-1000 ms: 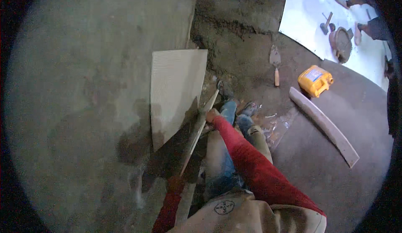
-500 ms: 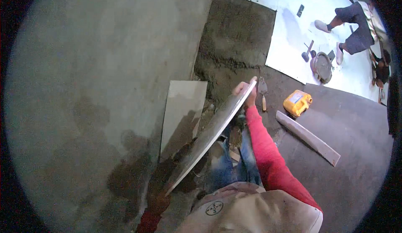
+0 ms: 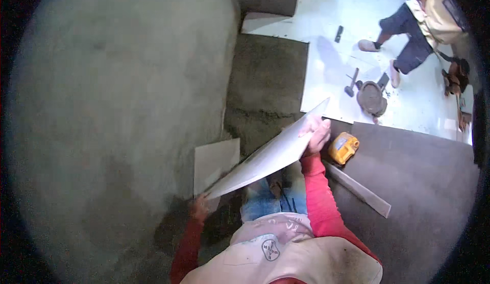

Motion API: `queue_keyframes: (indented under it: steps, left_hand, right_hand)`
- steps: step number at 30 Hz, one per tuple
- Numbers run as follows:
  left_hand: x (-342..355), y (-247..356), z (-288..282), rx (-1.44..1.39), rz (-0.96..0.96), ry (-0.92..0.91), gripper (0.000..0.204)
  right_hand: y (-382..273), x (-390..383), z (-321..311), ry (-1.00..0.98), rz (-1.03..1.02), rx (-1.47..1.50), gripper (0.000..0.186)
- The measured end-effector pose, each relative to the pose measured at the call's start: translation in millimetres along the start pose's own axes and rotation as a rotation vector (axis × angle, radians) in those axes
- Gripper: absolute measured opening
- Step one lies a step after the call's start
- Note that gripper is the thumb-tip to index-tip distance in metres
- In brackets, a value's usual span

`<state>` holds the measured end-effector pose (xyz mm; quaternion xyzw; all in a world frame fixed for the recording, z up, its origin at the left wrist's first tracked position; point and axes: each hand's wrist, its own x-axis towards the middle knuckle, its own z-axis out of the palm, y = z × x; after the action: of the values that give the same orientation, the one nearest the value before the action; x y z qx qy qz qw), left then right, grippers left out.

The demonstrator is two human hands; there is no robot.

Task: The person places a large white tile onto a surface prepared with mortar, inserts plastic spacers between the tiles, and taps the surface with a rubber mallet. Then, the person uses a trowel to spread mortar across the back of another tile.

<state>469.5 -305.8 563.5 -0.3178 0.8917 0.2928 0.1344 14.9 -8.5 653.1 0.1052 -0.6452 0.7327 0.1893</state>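
The person holds a large pale tile (image 3: 265,164) tilted in the air above the knees, between a grey rendered wall (image 3: 112,105) and the floor. The left hand (image 3: 200,207) grips its lower corner; the right hand (image 3: 315,133) is clenched on the upper edge near the far corner. The tile is thin, flat, smooth and glossy, rectangular with sharp corners.

Held only at two ends, such a slab may well flex or slip, and a slip would likely chip a corner on the rough mortar bed (image 3: 265,90) below. Its lower corner hangs near a second tile (image 3: 214,164) leaning at the foot of the wall, so a swing could knock the two together. The edges could cut bare fingers.

Near the right elbow lie a yellow can (image 3: 343,147) and a long pale strip (image 3: 357,189) on the dark, matte floor. Further off, another person (image 3: 423,23) stands on laid white tiles (image 3: 326,44) beside a round pan (image 3: 371,97) and a mallet (image 3: 351,82).
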Motion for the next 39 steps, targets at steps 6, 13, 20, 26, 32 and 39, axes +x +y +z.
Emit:
queue_keyframes:
  steps: [6,13,20,26,32,39]
  left_hand:
    - [87.7,136.6,-8.1,-0.134,0.217,-0.129,0.036]
    - [127.5,124.1,-30.2,0.343,0.075,-0.192,0.032]
    - [185.7,140.2,-79.5,0.336,0.607,-0.043,0.033]
    - [214.2,158.7,-94.5,0.329,0.520,-0.165,0.049]
    - [180.2,213.3,-136.5,-0.672,0.316,0.058,0.067]
    - [133.5,409.1,-222.1,-0.801,0.470,0.725,0.070]
  right_hand:
    - [-90.3,76.7,12.3,-0.134,-0.415,-0.152,0.032]
    - [-221.6,150.1,68.8,0.072,-0.988,-0.462,0.020]
    - [-264.5,153.0,122.3,-0.121,-0.826,-0.451,0.037]
    - [-185.2,135.4,191.3,-0.057,-0.728,-0.287,0.024]
    - [-182.7,145.4,148.7,-0.045,-0.889,-0.702,0.035]
    - [-222.2,156.1,134.6,-0.084,-0.670,-0.505,0.029]
